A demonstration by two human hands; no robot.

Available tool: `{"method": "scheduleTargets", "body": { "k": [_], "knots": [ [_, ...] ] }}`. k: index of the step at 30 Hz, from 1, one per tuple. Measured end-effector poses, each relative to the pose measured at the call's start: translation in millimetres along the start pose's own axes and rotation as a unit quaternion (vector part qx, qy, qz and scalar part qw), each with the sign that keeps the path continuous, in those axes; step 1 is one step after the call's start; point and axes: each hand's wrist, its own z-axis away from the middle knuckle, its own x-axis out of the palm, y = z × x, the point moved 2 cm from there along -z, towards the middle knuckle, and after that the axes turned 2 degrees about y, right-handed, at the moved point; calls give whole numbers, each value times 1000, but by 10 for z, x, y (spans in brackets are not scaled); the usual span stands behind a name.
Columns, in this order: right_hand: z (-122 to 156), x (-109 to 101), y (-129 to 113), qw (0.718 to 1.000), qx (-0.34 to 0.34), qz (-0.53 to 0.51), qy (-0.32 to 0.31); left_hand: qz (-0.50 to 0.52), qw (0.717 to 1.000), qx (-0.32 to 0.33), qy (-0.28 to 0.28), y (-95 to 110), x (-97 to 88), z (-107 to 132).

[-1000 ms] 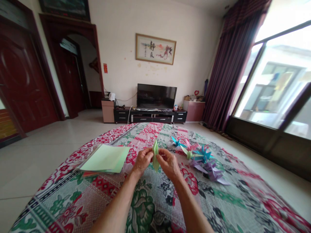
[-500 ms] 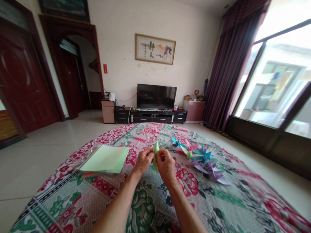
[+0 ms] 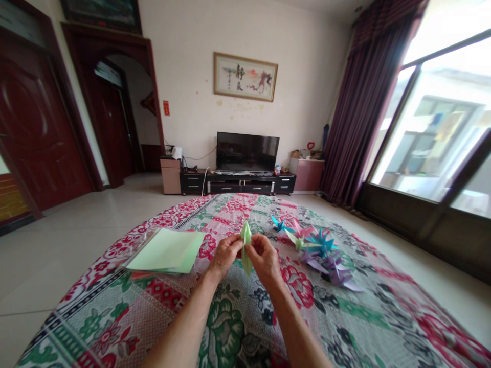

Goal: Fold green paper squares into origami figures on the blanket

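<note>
Between my two hands, a narrow light-green folded paper (image 3: 246,260) is held upright over the table, pointed at its top and bottom ends. My left hand (image 3: 226,254) pinches its left side between thumb and fingertips. On the other side my right hand (image 3: 264,255) grips the right edge, thumb pressed against the paper. To the left lies a stack of square paper sheets (image 3: 166,250), pale green on top. Several folded paper cranes sit together at the right, among them a blue crane (image 3: 322,243), a pink crane (image 3: 302,230) and a purple crane (image 3: 339,271).
A floral patterned tablecloth (image 3: 222,332) covers the round table. Beyond it stand a black television (image 3: 247,152) and a low black cabinet (image 3: 195,182) against the wall. A dark purple curtain (image 3: 360,102) hangs beside the window at the right.
The folded paper has turned slightly, and more of its front now shows below my fingers. My right hand has shifted its fingers a little; the stack and cranes stay put.
</note>
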Motion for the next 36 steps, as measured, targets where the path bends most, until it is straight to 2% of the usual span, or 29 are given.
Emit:
{"method": "scheduleTargets", "body": {
  "k": [4, 8, 25, 33, 36],
  "knots": [
    [-8, -19, -42, 1000, 13, -28, -7, 74, 996, -40, -43, 2, -16, 28],
    [-19, -32, -75, 998, 21, -54, -24, 94, 992, -51, -64, -14, -54, 32],
    [-24, -44, -56, 994, 63, -80, -32, 83, 993, -49, -74, -7, -42, 46],
    [-17, -91, -31, 987, 100, -126, -25, 86, 988, -49, -122, 7, -45, 56],
    [-9, -98, -39, 985, 107, -135, -28, 72, 990, -37, -119, 24, -23, 63]
  ]
}}
